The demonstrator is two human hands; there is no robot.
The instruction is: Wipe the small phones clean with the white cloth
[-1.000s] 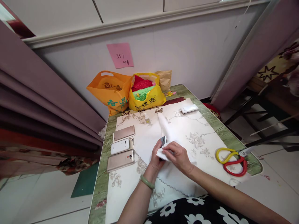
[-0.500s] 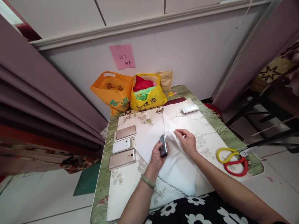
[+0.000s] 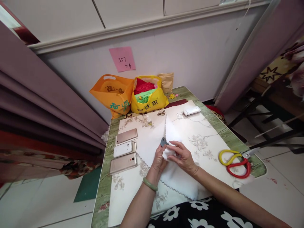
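My left hand, with a green bangle above the wrist, is closed around a dark grey mobile phone. Only the phone's upper end shows. My right hand pinches a bunched part of a white cloth and presses it against the phone, covering most of it. The rest of the cloth, with its zigzag edge, spreads over the table beneath both hands.
Several phones lie at the left, and a white phone at the back right. Scissors with yellow and red handles rest at the right edge. An orange bag, a filled yellow bag and a brown pouch stand at the back.
My right hand has brought the gathered cloth left and down onto the phone in my left hand. The phone, mostly visible before, is now largely covered.
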